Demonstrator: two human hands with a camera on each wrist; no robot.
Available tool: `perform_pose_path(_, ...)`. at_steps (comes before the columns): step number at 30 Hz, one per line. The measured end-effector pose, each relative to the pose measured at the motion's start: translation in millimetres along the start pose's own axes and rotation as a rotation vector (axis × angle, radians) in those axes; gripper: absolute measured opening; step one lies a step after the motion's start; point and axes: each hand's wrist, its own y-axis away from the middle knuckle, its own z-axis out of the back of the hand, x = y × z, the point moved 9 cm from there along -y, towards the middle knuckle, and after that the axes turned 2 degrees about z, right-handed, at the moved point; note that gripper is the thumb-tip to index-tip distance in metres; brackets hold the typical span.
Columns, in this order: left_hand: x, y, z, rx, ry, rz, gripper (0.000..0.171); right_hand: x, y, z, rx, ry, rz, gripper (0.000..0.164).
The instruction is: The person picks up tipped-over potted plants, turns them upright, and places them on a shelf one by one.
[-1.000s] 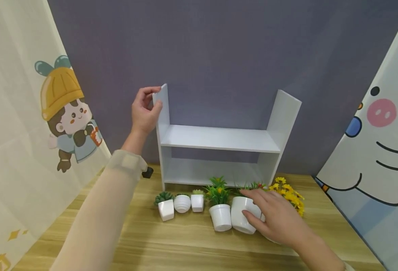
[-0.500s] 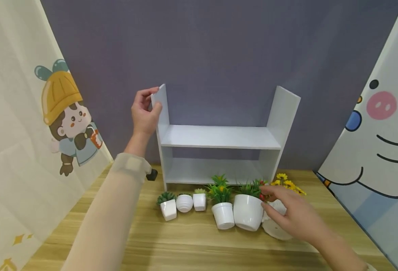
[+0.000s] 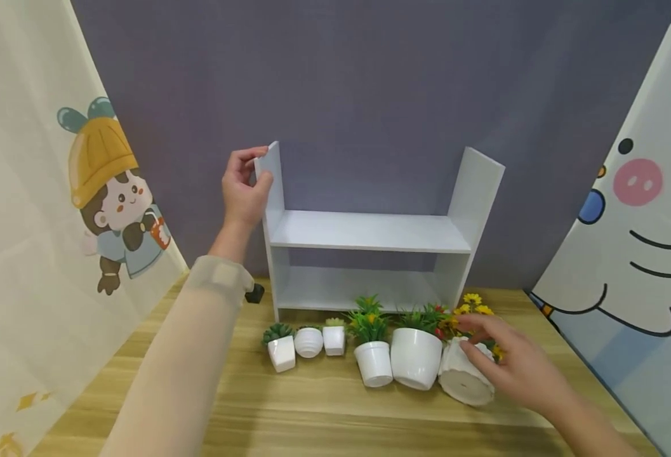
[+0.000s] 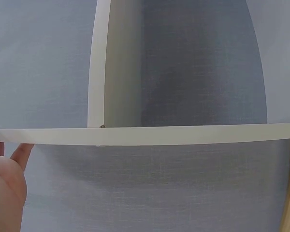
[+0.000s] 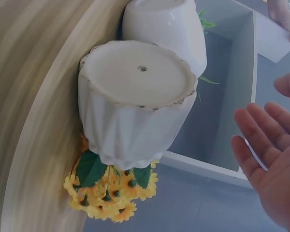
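Observation:
A white two-tier shelf [image 3: 369,231] stands against the grey backdrop. My left hand [image 3: 245,193] grips the upper front of its left side panel [image 3: 272,181], fingers and thumb at the edge; in the left wrist view the fingertips are partly hidden behind that panel. My right hand [image 3: 518,368] hovers with loosely extended fingers beside a fluted white pot [image 5: 135,111] of yellow flowers [image 5: 111,198]. That pot lies tipped, its base towards me. Left of it, a smooth white pot [image 3: 416,358] with green leaves leans back, next to a smaller white pot [image 3: 374,365].
Three small succulent pots, one angular [image 3: 282,353], one ribbed and round [image 3: 308,343] and one square [image 3: 334,341], lie before the shelf's left half. A small black object [image 3: 254,293] sits behind my left sleeve. Printed cloths flank the wood-grain table [image 3: 312,419].
My right hand has moved right, from over the smooth white pot to beside the fluted one, whose base now shows. My left hand keeps its grip on the shelf panel.

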Motion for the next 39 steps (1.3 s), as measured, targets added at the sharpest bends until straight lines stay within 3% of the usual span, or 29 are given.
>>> perform_pose_path(4, -5.6, -2.1, 10.7, -0.022, 0.004, -0.004, 0.037, 1, -4, 1, -0.024, -0.007, 0.047, 0.046)
perform_pose_path(9, -9.8, -2.7, 15.9, -0.019, 0.012, -0.006, 0.037, -9, -5, 0, -0.013, -0.026, 0.038, 0.045)
perform_pose_path(16, -5.8, 2.1, 5.8, 0.032, -0.011, -0.013, 0.036, -34, 15, -1, -0.007, -0.048, -0.033, 0.04)
perform_pose_path(28, -5.5, 5.7, -7.6, 0.038, -0.054, -0.031, 0.032, -60, 46, -7, 0.056, -0.05, -0.165, 0.033)
perform_pose_path(39, -5.2, 5.7, -7.2, 0.003, -0.014, -0.035, 0.034, -67, 56, -8, 0.021, -0.039, -0.132, 0.038)
